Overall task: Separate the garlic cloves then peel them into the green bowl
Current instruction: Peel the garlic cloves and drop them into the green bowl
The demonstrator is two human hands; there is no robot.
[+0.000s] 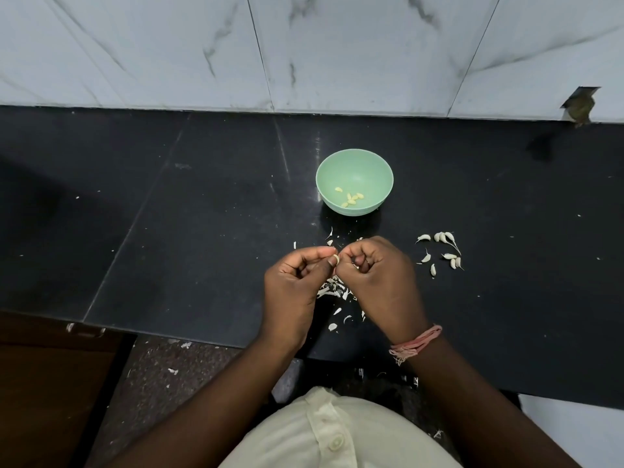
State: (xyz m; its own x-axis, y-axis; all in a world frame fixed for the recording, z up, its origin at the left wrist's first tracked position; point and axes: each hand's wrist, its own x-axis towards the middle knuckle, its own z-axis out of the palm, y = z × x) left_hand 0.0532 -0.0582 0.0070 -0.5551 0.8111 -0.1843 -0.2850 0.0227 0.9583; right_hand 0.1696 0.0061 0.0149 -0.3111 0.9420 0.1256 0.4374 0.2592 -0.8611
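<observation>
- Both hands gripped one garlic clove (335,259): left hand (297,282) and right hand (374,268) pinching it near the tabletop's (169,214) front edge.
- The green bowl (354,181) sat straight beyond, toward the back edge, about equally near both.

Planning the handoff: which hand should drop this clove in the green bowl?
Left, likely. The left hand pinches the clove; the right hand only picks at it. The green bowl lies straight ahead.

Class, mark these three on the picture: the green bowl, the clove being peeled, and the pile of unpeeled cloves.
Green bowl (378,161): head view, on its far rim.
Clove (335,258): head view, on the bare tip between both hands.
Unpeeled cloves (442,236): head view, on one clove right of the hands.
</observation>
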